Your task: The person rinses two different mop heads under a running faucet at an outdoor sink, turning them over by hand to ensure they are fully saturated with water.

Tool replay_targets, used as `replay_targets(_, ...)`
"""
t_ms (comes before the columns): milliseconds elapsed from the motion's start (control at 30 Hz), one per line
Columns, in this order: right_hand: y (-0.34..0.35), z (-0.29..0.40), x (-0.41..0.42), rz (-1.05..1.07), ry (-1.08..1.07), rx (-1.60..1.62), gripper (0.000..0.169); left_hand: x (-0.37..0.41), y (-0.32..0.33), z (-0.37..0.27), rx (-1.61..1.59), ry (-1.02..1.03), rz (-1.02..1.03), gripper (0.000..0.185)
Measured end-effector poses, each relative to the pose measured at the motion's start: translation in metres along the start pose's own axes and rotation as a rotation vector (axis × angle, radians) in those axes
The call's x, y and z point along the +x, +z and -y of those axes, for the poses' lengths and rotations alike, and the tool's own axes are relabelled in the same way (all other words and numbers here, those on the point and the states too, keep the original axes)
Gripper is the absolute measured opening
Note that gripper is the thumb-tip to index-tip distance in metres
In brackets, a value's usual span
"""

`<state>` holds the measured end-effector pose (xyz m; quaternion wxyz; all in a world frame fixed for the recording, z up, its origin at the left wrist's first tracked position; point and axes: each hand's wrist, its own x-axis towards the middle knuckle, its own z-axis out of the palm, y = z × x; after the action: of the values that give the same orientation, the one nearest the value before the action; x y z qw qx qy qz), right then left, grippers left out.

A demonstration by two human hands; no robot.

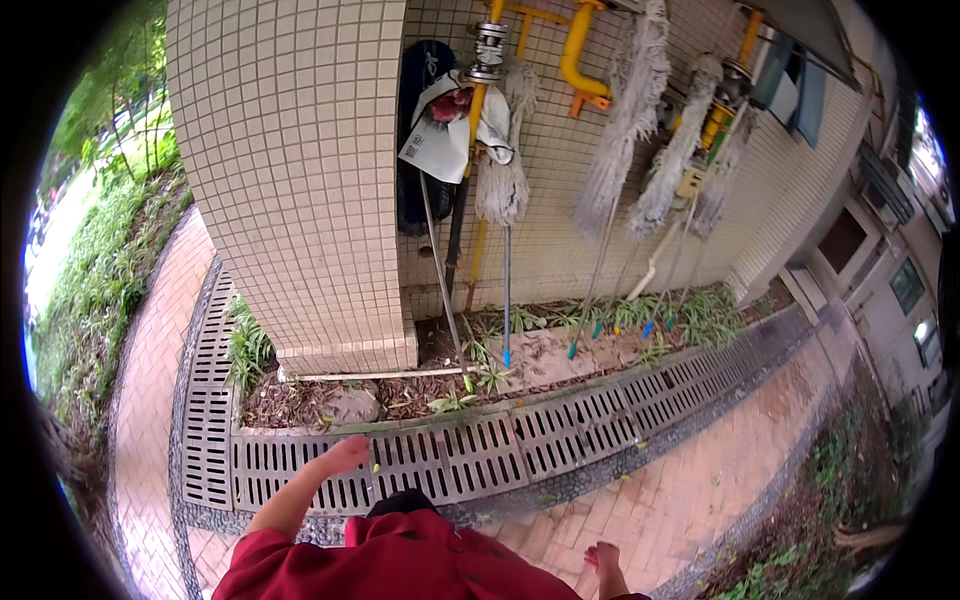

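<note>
My left hand (348, 454) hangs above the slotted drain grating (480, 461) with nothing seen in it; how its fingers are bent does not show clearly. Low on the right, my right hand (602, 556) hangs over the brick paving (675, 510), its fingers loosely curled, touching nothing. Beyond the grating, several string mops (502, 191) lean heads-up against the tiled wall, their handle ends down in a planted bed. A white printed cloth or bag (442, 150) hangs around a yellow pipe, in front of a dark blue board-like object (427, 67).
A tiled pillar (300, 187) juts out ahead on the left. Yellow pipes (574, 56) with valves run along the wall. The planted bed (307, 405) has a raised edge beside the grating. Grass (97, 285) borders the left path; shrubs (832, 465) stand at the lower right.
</note>
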<state>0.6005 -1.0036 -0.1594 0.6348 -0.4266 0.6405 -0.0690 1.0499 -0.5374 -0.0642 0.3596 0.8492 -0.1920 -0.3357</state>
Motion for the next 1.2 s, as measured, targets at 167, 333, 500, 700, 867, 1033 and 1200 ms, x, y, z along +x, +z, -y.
replay_targets(167,0.111,0.140,0.051,0.164,-0.128,-0.053,0.015,0.092,-0.051,-0.019,-0.081,-0.039,-0.163,0.047)
replay_targets(333,0.190,0.188,0.100,0.281,-0.096,-0.368,0.011,0.257,-0.129,-0.086,-0.148,0.291,-0.324,0.045)
replay_targets(500,0.230,0.215,0.118,0.254,0.092,-0.409,0.015,0.460,-0.218,-0.164,-0.038,0.379,-0.507,0.042)
replay_targets(700,0.297,0.309,0.135,0.237,0.099,-0.412,0.019,0.666,-0.303,-0.186,-0.180,0.049,-1.002,0.044)
replay_targets(867,0.330,0.365,0.146,0.251,0.044,-0.421,0.023,0.726,-0.356,-0.213,-0.438,0.600,-0.957,0.046)
replay_targets(1033,0.348,0.400,0.155,0.279,0.007,-0.427,0.027,0.724,-0.313,-0.211,-0.784,0.463,-0.883,0.052)
replay_targets(1200,0.368,0.429,0.177,0.405,-0.052,-0.470,0.031,0.676,-0.264,-0.205,-1.092,0.570,-0.944,0.043)
